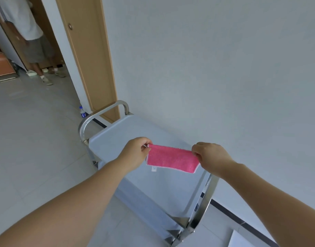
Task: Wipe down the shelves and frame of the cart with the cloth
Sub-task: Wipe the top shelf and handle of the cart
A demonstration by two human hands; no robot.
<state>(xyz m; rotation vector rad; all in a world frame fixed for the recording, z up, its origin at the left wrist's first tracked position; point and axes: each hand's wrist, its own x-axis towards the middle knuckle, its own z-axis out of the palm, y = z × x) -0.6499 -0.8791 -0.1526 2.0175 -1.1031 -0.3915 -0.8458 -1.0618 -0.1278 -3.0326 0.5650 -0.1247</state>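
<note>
A pink cloth [171,158] with a small white tag hangs folded in the air above the cart's top shelf [128,136]. My left hand [137,151] pinches its upper left corner and my right hand [209,155] pinches its upper right corner, holding it stretched between them. The cart is stainless steel with a pale flat top shelf and curved tube handles at the far end [103,113] and the near end [204,204]. Lower shelves are mostly hidden under the top one.
The cart stands against a white wall [224,68] on a tiled floor. A wooden door frame [89,56] rises beyond it, with a small water bottle [82,112] at its foot. Another person [33,41] stands in the doorway at upper left. A white object [245,239] lies at the bottom right.
</note>
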